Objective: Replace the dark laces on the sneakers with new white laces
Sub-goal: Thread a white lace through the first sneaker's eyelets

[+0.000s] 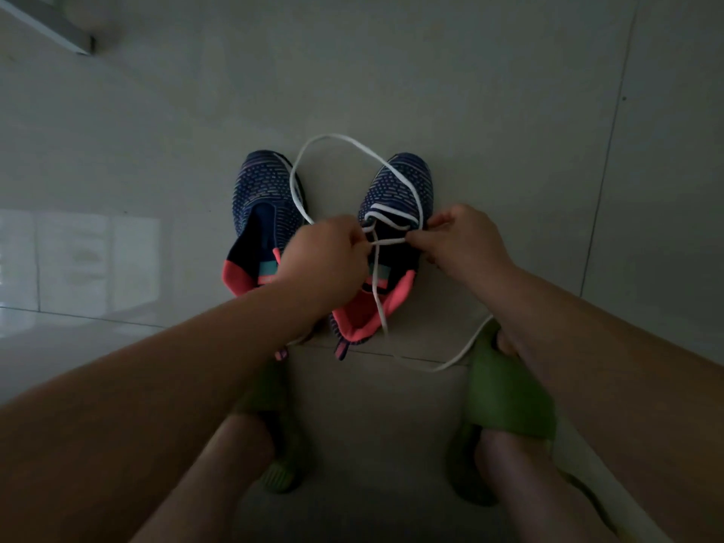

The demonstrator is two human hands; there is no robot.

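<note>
Standing side by side on the floor [509, 111], toes pointing away, the left sneaker [261, 213] has no lace, while the right sneaker [395, 229] carries the white lace [344, 139], probably mid-threading. Left hand [325, 256] pinches one strand at the eyelets; right hand [458, 241] pinches the other, fingers curled tight, pulling it taut across the tongue.
</note>
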